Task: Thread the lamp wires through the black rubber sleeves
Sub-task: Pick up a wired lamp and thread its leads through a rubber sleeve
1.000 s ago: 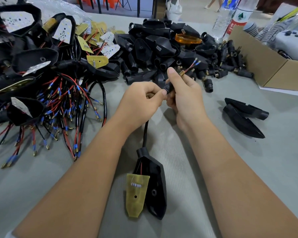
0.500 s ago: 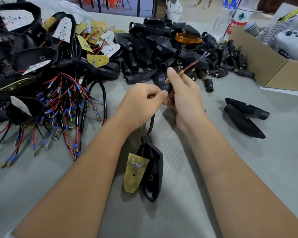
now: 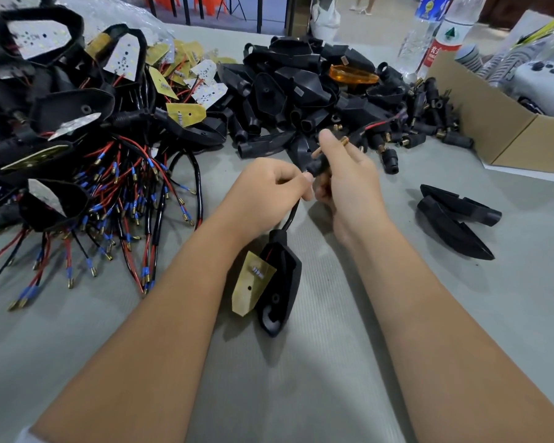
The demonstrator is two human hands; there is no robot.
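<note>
A black lamp housing (image 3: pixel 280 282) with a yellow circuit board (image 3: pixel 251 284) hangs just above the grey table, dangling from its black sheathed wire (image 3: pixel 291 215). My left hand (image 3: pixel 266 193) pinches that wire near its top. My right hand (image 3: pixel 346 177) grips a black rubber sleeve (image 3: pixel 317 164) with a brass threaded end (image 3: pixel 346 141). The red and black wire ends (image 3: pixel 378 124) stick out past the brass end, up and to the right.
A heap of wired lamps (image 3: pixel 77 161) with red and black leads lies at the left. Empty black housings (image 3: pixel 301 97) and loose sleeves (image 3: pixel 429 123) are piled behind my hands. Two black housings (image 3: pixel 454 222) lie at the right, near a cardboard box (image 3: pixel 506 135) and water bottles (image 3: pixel 442 36).
The wire ends have come further out of the sleeve's brass end. The lamp housing has been pulled up the table toward my hands.
</note>
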